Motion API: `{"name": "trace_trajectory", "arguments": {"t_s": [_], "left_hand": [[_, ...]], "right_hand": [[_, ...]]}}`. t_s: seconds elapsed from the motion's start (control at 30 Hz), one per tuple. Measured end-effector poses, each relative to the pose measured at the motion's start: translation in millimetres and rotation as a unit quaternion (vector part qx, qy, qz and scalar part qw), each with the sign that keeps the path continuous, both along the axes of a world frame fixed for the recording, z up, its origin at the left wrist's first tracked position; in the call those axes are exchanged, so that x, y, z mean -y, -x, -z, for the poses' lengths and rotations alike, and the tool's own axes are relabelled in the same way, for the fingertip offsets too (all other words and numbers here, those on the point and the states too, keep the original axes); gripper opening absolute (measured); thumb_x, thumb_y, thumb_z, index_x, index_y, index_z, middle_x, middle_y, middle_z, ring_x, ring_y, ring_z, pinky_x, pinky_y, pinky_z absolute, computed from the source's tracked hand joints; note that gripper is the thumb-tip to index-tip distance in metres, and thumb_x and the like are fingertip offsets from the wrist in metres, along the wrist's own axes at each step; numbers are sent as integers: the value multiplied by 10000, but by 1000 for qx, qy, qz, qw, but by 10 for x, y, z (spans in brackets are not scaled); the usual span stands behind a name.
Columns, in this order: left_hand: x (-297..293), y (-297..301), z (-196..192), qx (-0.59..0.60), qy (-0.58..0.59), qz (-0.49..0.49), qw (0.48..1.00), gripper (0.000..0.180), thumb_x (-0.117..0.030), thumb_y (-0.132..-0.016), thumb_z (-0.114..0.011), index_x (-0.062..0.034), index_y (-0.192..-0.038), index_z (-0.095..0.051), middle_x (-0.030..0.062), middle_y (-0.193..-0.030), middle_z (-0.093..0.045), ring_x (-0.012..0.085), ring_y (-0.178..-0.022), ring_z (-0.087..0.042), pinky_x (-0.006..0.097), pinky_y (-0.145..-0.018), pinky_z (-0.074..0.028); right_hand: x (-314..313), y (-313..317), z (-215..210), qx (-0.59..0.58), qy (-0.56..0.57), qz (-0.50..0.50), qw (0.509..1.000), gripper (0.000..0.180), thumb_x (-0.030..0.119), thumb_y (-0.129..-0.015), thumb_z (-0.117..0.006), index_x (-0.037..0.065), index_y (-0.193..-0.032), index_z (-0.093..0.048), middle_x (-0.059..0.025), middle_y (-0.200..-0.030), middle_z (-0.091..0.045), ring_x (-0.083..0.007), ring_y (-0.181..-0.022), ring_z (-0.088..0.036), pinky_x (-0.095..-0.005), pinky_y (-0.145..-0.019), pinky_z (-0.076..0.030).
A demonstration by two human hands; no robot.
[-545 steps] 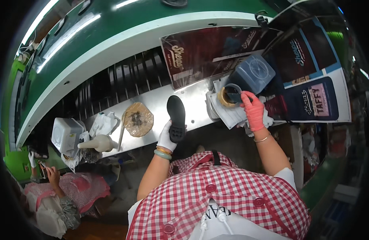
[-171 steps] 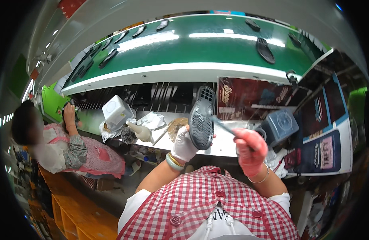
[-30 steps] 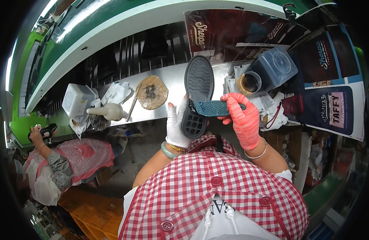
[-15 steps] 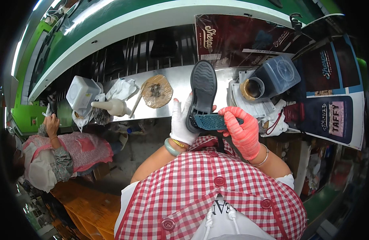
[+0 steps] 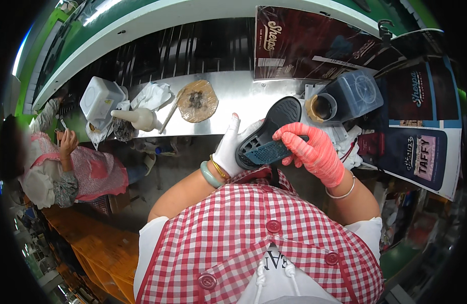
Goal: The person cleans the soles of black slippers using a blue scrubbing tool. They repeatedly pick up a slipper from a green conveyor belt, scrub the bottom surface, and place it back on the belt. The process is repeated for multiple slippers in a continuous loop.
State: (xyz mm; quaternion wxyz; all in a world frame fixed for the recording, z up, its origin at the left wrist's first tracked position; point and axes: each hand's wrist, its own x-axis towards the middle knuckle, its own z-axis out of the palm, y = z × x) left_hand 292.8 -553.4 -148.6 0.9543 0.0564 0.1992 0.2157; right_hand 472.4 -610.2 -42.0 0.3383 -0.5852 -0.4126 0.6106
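Observation:
A black shoe sole (image 5: 283,112) is held by its heel end in my left hand (image 5: 229,147), which wears a white glove. The sole tilts, with its toe pointing to the far right. My right hand (image 5: 314,154), in a coral knitted glove, is closed round the right end of a teal, flat, textured strip with a dark end (image 5: 266,152). That strip lies across the heel part of the sole; whether it is a brush I cannot tell. Some of my left fingers are hidden beneath the sole, and the gripped end of the strip is partly covered by my right fingers.
On the metal bench ledge (image 5: 233,83) lie a film-covered disc (image 5: 198,101) with a stick, a white nozzle bottle (image 5: 140,119) and a white jug (image 5: 99,99). A clear bin (image 5: 357,93) and dark cup (image 5: 323,107) stand right, near printed boards (image 5: 421,152). A co-worker (image 5: 91,172) is at left.
The sole has swung from nearly upright to tilted right, toe moving right and nearer. My right hand has shifted slightly right, with the strip still on the heel. The co-worker has moved left.

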Motion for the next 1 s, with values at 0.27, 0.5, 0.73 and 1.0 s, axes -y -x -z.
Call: {"name": "trace_trajectory", "arguments": {"t_s": [0.27, 0.5, 0.73, 1.0], "left_hand": [[-105, 69, -2, -30, -46, 150, 987, 883, -729, -840, -153, -47, -1376, -318, 178, -1249, -508, 288, -1080, -551, 393, -893, -475], [-197, 129, 181, -45, -36, 237, 970, 811, -735, -829, -210, -117, -1322, -394, 170, -1082, -590, 268, -939, -622, 392, -770, -544], [-306, 170, 222, -86, -53, 286, 953, 877, -757, -812, -210, -67, -1315, -411, 144, -1186, -547, 248, -999, -583, 450, -778, -532], [-390, 187, 178, -96, -26, 306, 947, 990, -771, -802, -189, 39, -1356, -317, 243, -1239, -497, 376, -876, -630, 446, -631, -565]], "right_hand": [[-242, 40, -127, 10, 70, -71, 995, 268, 256, -851, -606, 18, -972, -630, -42, -757, -621, -67, -510, -541, -197, -475, -415], [-365, 112, -74, 15, 53, -117, 992, 258, 245, -825, -640, 18, -947, -646, -47, -730, -616, -77, -500, -519, -219, -513, -438], [-373, 8, 33, 19, 46, -133, 990, 281, 265, -816, -631, 23, -955, -659, -39, -741, -620, -85, -524, -530, -221, -543, -447], [-211, -238, 115, 6, 72, -101, 992, 242, 229, -814, -601, 31, -936, -670, -25, -757, -625, -79, -569, -547, -203, -556, -435]]}}
